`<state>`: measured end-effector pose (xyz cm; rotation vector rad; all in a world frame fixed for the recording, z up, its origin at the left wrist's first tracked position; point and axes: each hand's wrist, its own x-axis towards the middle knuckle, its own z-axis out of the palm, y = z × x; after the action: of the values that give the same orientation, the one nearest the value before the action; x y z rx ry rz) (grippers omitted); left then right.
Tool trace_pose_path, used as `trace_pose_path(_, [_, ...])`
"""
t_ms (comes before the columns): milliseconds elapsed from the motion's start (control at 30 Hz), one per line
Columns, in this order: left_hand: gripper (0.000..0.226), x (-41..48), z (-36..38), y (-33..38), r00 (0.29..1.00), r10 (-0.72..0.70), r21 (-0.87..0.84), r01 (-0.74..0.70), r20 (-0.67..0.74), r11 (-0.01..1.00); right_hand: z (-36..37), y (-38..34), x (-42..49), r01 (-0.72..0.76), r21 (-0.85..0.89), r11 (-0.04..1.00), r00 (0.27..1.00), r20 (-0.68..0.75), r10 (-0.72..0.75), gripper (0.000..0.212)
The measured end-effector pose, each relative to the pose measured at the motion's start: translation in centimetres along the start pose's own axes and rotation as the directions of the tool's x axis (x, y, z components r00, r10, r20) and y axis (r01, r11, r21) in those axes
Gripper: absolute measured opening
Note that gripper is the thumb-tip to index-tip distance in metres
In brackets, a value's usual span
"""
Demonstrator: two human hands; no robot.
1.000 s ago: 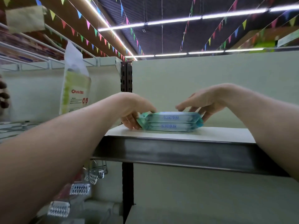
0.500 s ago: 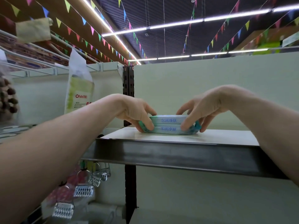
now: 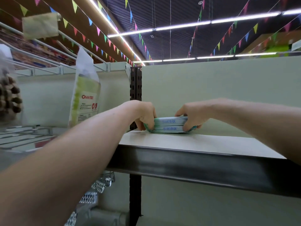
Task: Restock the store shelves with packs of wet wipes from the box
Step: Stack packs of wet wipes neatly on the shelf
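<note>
Shop aisle under strip lights [image 3: 182,26] and bunting [image 3: 74,6], with a pale shelf [image 3: 211,144]. Two stacked packs of wet wipes [image 3: 169,125] lie on it, the left hand [image 3: 145,114] and right hand [image 3: 194,114] each with a closed grip on one end. Letting go unevenly could skew the stack

Two wet wipe packs [image 3: 169,125], pale teal with blue lettering along their long sides, lie flat, one stacked squarely on the other. The stack rests on the shelf [image 3: 203,144], at about 11 o'clock from its middle.
</note>
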<state>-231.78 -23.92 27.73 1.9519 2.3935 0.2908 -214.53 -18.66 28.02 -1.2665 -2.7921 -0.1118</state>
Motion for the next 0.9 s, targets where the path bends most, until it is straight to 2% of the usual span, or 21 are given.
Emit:
trace_pose_path(200, [0.038, 1.8, 0.9, -1.3, 0.995, -0.034, 0.136, 0.047, -0.097, 0.990, 1.7, 0.2, 2.4, 0.073, -0.086, 0.994, 0.986, -0.142, -0.085, 0.032])
trace_pose_path(300, [0.042, 1.4, 0.9, -1.6, 0.990, -0.007, 0.227, 0.039, -0.142, 0.973, 2.3, 0.1, 2.8, 0.121, -0.104, 0.987, 0.971, -0.192, -0.139, 0.024])
trace_pose_path(433, [0.046, 0.9, 1.2, -1.6, 0.985, 0.013, 0.285, 0.036, -0.169, 0.958, 2.4, 0.1, 2.5, 0.124, -0.116, 0.985, 0.966, -0.211, -0.146, 0.027])
trace_pose_path(567, [0.043, 0.8, 1.3, -1.9, 0.981, 0.029, 0.298, 0.031, -0.194, 0.954, 1.6, -0.5, 1.8, 0.063, -0.230, 0.971, 0.950, -0.285, -0.129, 0.032])
trace_pose_path(667, [0.043, 0.8, 1.3, -1.9, 0.973, 0.070, 0.294, -0.003, -0.220, 0.956, 1.1, -1.1, 1.3, 0.049, -0.303, 0.952, 0.928, -0.339, -0.155, 0.025])
trace_pose_path(900, [0.044, 0.9, 1.0, -1.5, 0.963, 0.090, 0.219, -0.033, -0.255, 0.975, 1.2, -1.2, 1.3, 0.064, -0.232, 0.971, 0.924, -0.354, -0.146, 0.019])
